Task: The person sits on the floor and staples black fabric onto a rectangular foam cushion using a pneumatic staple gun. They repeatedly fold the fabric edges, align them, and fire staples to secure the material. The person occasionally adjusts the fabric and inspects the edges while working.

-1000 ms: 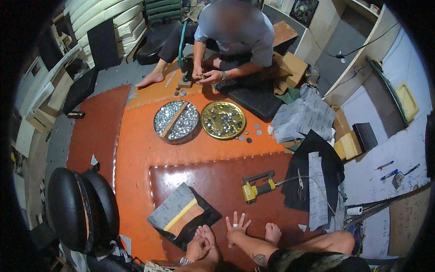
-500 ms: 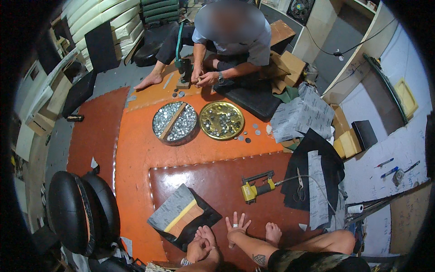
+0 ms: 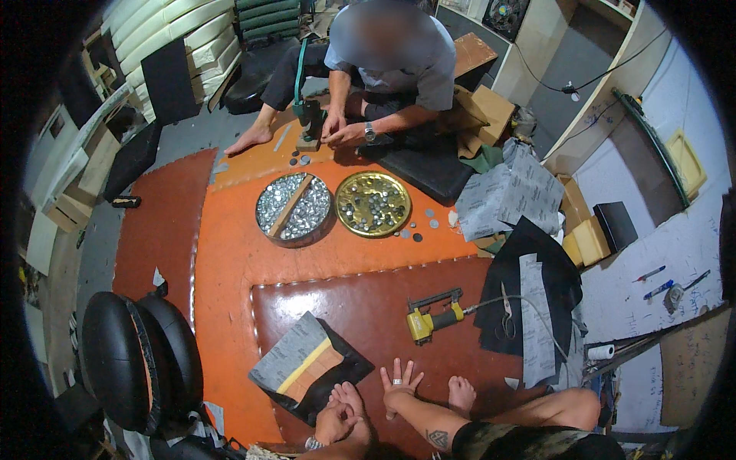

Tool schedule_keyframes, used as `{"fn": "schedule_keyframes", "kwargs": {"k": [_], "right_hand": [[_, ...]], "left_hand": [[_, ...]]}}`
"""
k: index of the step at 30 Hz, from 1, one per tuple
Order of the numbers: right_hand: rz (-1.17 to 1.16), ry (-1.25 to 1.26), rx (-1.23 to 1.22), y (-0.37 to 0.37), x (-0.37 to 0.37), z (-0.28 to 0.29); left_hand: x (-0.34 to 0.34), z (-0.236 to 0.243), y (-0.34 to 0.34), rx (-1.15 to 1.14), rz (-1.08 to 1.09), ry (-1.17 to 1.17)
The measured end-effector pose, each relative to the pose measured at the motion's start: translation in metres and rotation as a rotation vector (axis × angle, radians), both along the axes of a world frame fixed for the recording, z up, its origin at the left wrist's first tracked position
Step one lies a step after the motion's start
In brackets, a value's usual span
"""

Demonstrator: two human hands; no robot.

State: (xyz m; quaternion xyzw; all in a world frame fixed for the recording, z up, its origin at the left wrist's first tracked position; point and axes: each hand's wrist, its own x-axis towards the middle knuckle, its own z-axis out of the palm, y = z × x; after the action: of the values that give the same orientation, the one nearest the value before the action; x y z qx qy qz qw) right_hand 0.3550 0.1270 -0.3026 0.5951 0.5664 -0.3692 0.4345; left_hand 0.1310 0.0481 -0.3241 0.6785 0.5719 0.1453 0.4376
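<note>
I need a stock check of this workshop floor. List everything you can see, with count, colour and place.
Round tray: one, silver, holds small metal pieces and a wooden strip, centre.
Round tray: one, gold, holds buttons, beside the silver one.
Staple gun: one, yellow and black, on the brown panel.
Scissors: one, dark, on black sheet at right.
Folded material: one, grey, orange and black, by the hands.
Black cushions: two, lower left.
Co-worker: one, grey shirt, seated at top.
Left hand: curled, touching the folded material.
Right hand: spread flat on the panel.
</note>
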Motion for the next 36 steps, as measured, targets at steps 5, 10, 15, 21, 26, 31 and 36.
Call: {"fn": "schedule_keyframes", "kwargs": {"k": [5,10,15,21,26,31,36], "right_hand": [[0.052,-0.017,-0.002,-0.004,0.0,-0.004],[0.027,-0.005,-0.016,0.0,0.0,-0.006],[0.045,-0.048,-0.007,-0.005,-0.001,-0.014],[0.104,-0.113,-0.045,-0.005,-0.005,-0.018],[0.09,-0.103,-0.031,-0.006,-0.006,-0.016],[0.098,-0.101,-0.023,-0.007,-0.005,-0.017],[0.08,-0.103,-0.015,-0.008,-0.005,-0.02]], "left_hand": [[0.0,0.0,0.0,-0.054,0.004,0.027],[0.001,0.002,-0.001,-0.057,0.009,0.059],[0.003,-0.005,-0.007,-0.026,0.001,0.044],[0.003,-0.003,-0.005,-0.062,0.043,0.015],[0.001,0.0,-0.006,-0.062,0.049,-0.005],[0.003,0.001,-0.008,-0.029,0.064,0.033],[0.003,0.004,-0.006,-0.035,0.089,0.018]]}}
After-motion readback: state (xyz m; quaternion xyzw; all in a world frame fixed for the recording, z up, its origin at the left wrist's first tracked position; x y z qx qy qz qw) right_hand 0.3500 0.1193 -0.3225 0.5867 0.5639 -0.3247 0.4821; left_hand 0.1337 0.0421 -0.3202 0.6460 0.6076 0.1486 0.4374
